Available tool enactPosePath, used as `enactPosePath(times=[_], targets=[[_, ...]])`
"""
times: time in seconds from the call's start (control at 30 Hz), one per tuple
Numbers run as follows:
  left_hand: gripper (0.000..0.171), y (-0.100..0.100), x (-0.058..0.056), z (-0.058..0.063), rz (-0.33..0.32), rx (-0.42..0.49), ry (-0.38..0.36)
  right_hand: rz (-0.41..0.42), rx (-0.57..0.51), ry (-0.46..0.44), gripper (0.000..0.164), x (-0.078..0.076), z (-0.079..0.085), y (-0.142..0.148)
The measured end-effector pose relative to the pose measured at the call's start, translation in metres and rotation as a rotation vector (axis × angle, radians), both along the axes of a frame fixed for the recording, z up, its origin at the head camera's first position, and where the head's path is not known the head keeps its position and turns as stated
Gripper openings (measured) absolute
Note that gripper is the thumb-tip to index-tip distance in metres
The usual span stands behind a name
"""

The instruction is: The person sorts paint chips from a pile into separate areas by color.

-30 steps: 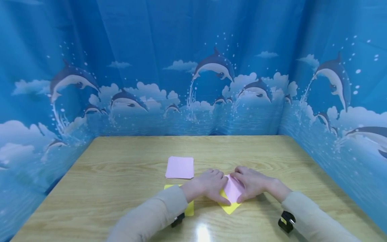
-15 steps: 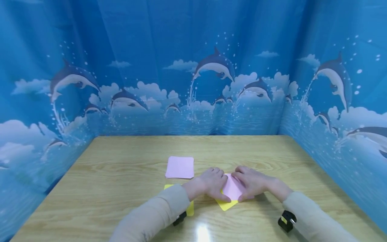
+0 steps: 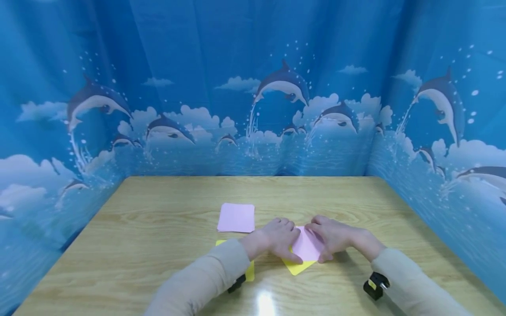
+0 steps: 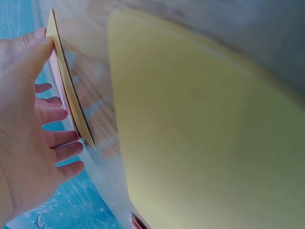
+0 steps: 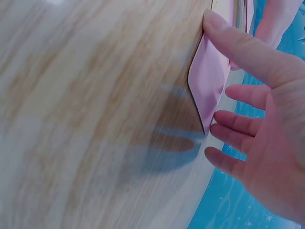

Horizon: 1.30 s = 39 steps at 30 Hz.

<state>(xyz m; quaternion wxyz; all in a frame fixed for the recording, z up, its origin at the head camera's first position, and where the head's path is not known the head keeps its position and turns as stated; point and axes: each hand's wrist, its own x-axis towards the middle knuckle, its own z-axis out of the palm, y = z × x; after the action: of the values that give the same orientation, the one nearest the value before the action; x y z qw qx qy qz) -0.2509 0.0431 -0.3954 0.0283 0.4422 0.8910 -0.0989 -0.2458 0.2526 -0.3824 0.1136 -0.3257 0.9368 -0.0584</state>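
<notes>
Thumb of right hand [image 3: 335, 236] now farther right; hand wide, touching pink card [image 3: 306, 246]; left hand [image 3: 279, 239] also wide, touching yellow card [image 3: 296, 268]

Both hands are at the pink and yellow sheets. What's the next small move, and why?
I'd probably have the left hand nudge the yellow sheet under the pink sheet while the right hand steadies it: a yellow corner sticks out past the pink's near edge, so they look out of line.
</notes>
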Motion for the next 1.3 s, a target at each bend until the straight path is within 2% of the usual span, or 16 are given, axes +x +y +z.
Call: enactPosePath(times=[0.17,0.37,0.7,1.07,1.3], targets=[[0.077,0.002,0.000,-0.002,0.001,0.010,-0.026,-0.038,-0.011,-0.044,0.093,0.001,0.000,-0.001],[0.077,0.003,-0.002,-0.004,0.007,0.018,-0.032,-0.034,-0.022,-0.049,0.095,0.002,0.001,0.000],[0.083,0.002,-0.004,-0.001,0.028,0.028,-0.046,0.047,0.005,0.057,0.083,0.003,0.003,0.002],[0.085,-0.003,-0.007,0.002,0.095,0.065,-0.015,0.090,-0.011,0.139,0.075,-0.003,0.010,-0.002],[0.085,-0.013,-0.011,0.006,0.122,0.089,0.023,0.149,-0.032,0.213,0.071,-0.011,0.015,-0.011]])
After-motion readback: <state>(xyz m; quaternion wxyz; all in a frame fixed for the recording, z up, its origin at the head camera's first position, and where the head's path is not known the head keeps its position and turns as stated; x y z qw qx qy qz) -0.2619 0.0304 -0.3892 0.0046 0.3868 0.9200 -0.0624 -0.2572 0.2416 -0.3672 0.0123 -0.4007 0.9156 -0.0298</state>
